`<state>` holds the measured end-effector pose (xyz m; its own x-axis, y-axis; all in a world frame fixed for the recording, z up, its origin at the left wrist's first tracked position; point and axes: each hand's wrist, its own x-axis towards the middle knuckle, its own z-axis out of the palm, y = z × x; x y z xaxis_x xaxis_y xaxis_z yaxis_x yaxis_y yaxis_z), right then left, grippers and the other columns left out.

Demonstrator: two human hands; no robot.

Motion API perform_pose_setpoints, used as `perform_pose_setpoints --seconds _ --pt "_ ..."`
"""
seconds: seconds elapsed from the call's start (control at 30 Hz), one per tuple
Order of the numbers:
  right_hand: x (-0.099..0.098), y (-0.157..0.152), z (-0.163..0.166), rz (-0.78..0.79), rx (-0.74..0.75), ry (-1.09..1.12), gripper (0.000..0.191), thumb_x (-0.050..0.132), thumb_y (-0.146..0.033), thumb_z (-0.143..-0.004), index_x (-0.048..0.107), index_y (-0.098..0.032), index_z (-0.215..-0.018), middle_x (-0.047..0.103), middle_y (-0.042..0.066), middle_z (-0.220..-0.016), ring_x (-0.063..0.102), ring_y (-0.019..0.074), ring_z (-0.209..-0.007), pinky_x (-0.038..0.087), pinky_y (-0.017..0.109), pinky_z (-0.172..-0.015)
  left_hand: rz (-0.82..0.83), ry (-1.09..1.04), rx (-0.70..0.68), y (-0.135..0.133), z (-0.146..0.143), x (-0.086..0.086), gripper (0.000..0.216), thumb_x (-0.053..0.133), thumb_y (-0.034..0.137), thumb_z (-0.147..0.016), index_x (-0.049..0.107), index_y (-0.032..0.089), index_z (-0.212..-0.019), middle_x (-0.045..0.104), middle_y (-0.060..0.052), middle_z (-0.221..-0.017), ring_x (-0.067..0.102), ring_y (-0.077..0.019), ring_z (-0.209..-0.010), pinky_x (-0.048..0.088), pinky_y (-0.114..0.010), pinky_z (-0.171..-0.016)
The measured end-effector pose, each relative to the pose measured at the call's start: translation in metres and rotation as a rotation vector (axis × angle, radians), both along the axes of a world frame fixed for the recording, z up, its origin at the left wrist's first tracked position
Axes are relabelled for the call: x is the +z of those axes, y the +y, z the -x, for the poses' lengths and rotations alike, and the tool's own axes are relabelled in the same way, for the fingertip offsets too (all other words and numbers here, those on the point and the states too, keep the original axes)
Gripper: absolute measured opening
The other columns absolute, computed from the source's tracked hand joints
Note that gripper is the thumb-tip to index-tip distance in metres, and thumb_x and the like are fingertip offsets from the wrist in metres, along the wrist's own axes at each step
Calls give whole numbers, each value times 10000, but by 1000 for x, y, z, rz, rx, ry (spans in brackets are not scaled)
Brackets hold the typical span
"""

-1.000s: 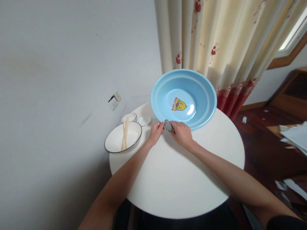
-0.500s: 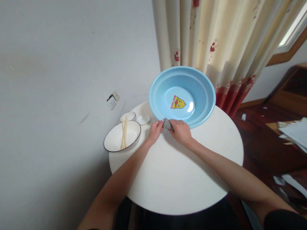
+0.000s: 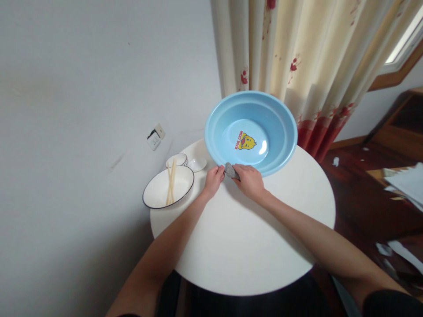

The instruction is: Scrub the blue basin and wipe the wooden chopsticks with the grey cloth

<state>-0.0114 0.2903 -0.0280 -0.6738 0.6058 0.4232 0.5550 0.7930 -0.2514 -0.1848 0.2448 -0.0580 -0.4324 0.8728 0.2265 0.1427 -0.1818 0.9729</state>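
Cream cloth sprigged with red, the curtain (image 3: 297,53) hangs behind the basin (image 3: 280,132). Under the basin we see a round white table (image 3: 244,246). The basin itself is pale blue plastic with a duck printed on its floor, and it looks dry. To the left of the basin a white bowl (image 3: 155,197) with a dark rim holds a pair of chopsticks (image 3: 171,182). A cup (image 3: 180,157) and a little dish (image 3: 197,164) sit between that bowl and the basin. At the basin's near rim our right hand (image 3: 251,181) is curled over a grey pad (image 3: 231,171), pinning it under thumb and fingers. Our left hand (image 3: 214,178) pinches the pad's free end with bent fingertips. The pad lies on the table, touching or just short of the basin's rim; we cannot tell which. We judge the pad light, springy and easy to crush, probably coarse to the touch and in no danger of breaking. It would be best gripped round its middle with the whole hand, since its ends would fray or slip.
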Motion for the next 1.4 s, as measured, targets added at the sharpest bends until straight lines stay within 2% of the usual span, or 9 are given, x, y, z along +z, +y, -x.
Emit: perform_pose_setpoints --seconds 0.37,0.67,0.83,1.17,1.4 --pt "2 -2 1 13 -2 -22 302 634 -285 -985 671 -231 -1279 718 89 -1328 680 246 -1111 453 322 -963 -68 -40 64 0 2 2 672 639 827 -779 421 213 -616 349 64 -497 297 -75 -466 192 -248 -459" --pt "0 -3 1 11 4 15 332 647 -258 -972 658 -217 -1302 718 88 -1328 671 249 -1127 448 321 -976 -64 -19 69 -1 -6 -2 663 592 841 -804 461 207 -659 426 52 -515 352 -82 -478 241 -239 -454" --pt "-1 -2 2 7 -1 24 329 642 -266 -976 661 -215 -1300 728 80 -1309 672 253 -1115 451 323 -970 -43 -30 20 -2 -8 -2 662 637 829 -778 474 199 -658 412 58 -515 333 -73 -477 224 -243 -453" --pt "-1 -2 2 5 2 5 327 635 -274 -981 657 -215 -1302 720 83 -1322 671 244 -1121 450 320 -972 -43 -45 37 0 -6 -3 678 645 831 -774 448 201 -620 381 58 -509 310 -72 -480 210 -246 -457" --pt "3 -4 2 9 -4 -6 304 643 -273 -976 660 -223 -1276 740 86 -1269 681 246 -1087 454 318 -939 -55 -45 74 0 -1 4 667 631 810 -808 432 206 -607 356 60 -496 302 -74 -469 208 -248 -452"
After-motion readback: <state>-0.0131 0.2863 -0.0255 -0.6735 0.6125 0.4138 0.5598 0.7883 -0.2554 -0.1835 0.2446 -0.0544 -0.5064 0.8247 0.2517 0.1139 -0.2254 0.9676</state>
